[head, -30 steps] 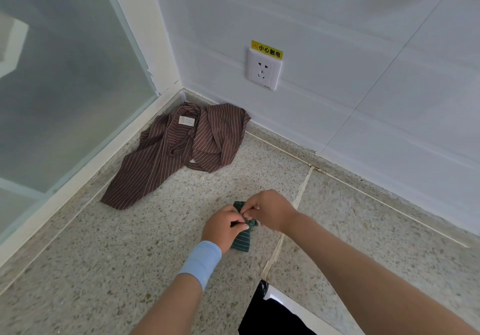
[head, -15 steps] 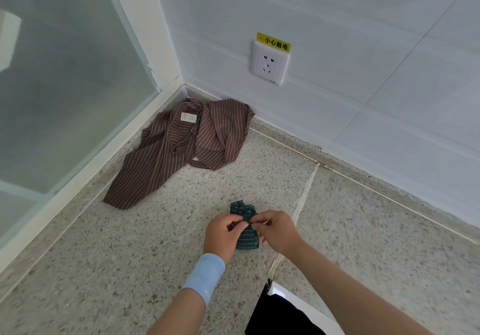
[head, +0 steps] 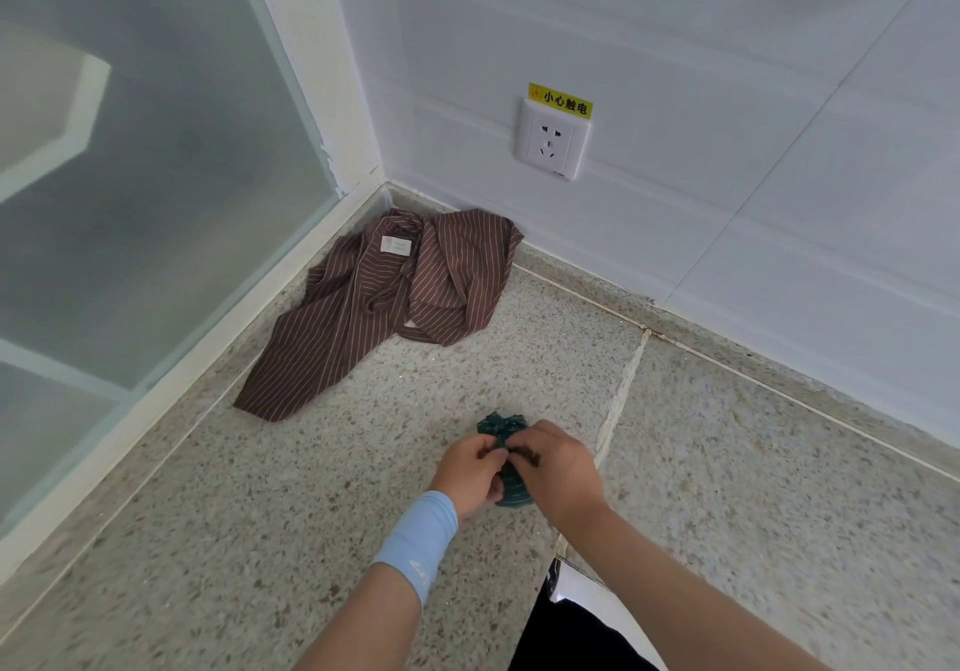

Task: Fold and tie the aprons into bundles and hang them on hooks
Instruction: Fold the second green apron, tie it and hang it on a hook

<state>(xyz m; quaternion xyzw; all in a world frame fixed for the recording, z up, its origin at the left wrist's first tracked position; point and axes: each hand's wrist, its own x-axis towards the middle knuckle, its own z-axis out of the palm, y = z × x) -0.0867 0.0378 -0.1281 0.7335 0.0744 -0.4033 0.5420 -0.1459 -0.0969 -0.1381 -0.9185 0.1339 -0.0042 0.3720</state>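
Two-handed: pinches green apron bundle [head: 500, 428] between left hand [head: 470, 473] and right hand [head: 561, 473], fingers curled round it, on speckled stone surface [head: 311, 488]; has brown striped apron [head: 374, 317] crumpled well apart, in corner below socket [head: 553, 140]

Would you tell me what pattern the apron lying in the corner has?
Apron: brown, thin pale stripes; head view.
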